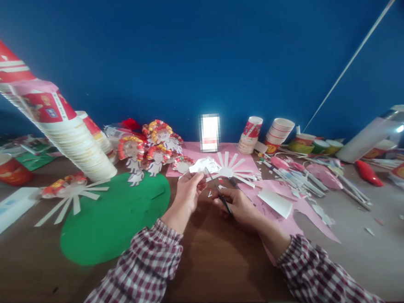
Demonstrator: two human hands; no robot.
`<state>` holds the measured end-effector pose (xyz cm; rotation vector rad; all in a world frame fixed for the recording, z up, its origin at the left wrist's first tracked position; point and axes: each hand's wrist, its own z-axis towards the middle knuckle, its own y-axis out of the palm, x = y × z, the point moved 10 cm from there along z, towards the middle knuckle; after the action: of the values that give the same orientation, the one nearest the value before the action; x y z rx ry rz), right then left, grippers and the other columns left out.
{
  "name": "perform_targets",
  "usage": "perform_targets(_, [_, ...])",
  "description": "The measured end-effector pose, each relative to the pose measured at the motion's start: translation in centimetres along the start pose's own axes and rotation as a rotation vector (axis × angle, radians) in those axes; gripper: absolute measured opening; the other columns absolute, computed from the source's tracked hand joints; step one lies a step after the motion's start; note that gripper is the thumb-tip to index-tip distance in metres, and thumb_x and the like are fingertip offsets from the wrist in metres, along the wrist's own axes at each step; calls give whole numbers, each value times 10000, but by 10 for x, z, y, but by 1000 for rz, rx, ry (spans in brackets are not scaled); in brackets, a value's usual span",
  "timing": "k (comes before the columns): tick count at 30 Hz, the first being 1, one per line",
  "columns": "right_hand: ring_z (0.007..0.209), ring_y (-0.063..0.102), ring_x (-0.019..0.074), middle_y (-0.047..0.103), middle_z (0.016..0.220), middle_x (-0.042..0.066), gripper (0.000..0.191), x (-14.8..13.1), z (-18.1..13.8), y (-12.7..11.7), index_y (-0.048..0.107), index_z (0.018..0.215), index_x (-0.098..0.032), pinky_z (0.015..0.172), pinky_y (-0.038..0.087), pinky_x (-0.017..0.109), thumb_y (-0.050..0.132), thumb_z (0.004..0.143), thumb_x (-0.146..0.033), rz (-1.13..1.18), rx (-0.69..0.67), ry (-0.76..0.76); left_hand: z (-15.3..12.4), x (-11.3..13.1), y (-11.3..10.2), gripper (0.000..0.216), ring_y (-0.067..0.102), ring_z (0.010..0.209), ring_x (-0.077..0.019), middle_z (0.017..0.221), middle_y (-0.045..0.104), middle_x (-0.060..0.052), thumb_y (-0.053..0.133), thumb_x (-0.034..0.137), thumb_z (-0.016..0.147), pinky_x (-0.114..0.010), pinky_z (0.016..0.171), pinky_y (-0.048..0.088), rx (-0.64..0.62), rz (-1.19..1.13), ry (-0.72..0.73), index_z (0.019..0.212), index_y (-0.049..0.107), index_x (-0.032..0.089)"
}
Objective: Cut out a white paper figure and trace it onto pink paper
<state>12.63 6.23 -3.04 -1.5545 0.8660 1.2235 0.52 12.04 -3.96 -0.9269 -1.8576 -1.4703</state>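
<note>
Between the thumb and fingers of my left hand (190,189) is a small white paper cutout (203,165) with an uneven edge. My right hand (238,208) is closed around a pair of dark-handled scissors (223,200), whose blades point up and left to the cutout. Whether the blades are cutting into the paper is too blurred to tell. Just behind the hands, a paper cup cut into fanned white strips (227,171) lies on pink paper (240,154). Tiny white scraps (210,194) are on the table below the cutout.
A green paper sheet (117,222) lies on the left, with several decorated paper figures (132,152) at its back edge. A tall leaning cup stack (80,144) stands behind it. Shorter cup stacks (279,134), pink paper pieces (313,213), brushes and a red object (368,173) occupy the right.
</note>
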Motion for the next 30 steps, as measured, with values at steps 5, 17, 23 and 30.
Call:
perform_targets(5, [433, 472, 113, 542, 507, -32, 292, 3, 0, -1, 623, 960, -205, 422, 361, 210, 597, 766, -420, 8, 12, 12, 1, 0, 0, 202, 565, 552, -75, 628, 615, -1, 744, 179, 562, -206, 549, 463, -13, 14, 2, 678, 588, 126])
perform_targets(17, [445, 472, 115, 530, 508, -33, 280, 3, 0, -2, 620, 959, -212, 424, 351, 210, 586, 781, -427, -11, 13, 24, 1, 0, 0, 202, 561, 549, -75, 616, 606, 0, 743, 177, 562, -203, 544, 462, -7, 26, -5, 667, 580, 123])
perform_targets(23, [439, 471, 114, 517, 499, -39, 293, 1, -1, -1, 622, 955, -209, 422, 350, 210, 586, 780, -441, -5, 2, 19, 1, -1, 0, 203, 562, 549, -73, 608, 598, 8, 740, 170, 566, -199, 546, 466, 1, 20, -11, 662, 567, 126])
perform_targets(30, [442, 474, 108, 511, 506, -38, 299, 5, 0, -3, 620, 953, -202, 422, 353, 203, 583, 783, -446, -25, 14, 12, -1, 1, 0, 200, 558, 540, -73, 598, 595, 8, 737, 163, 566, -202, 540, 464, 6, 16, -6, 652, 560, 125])
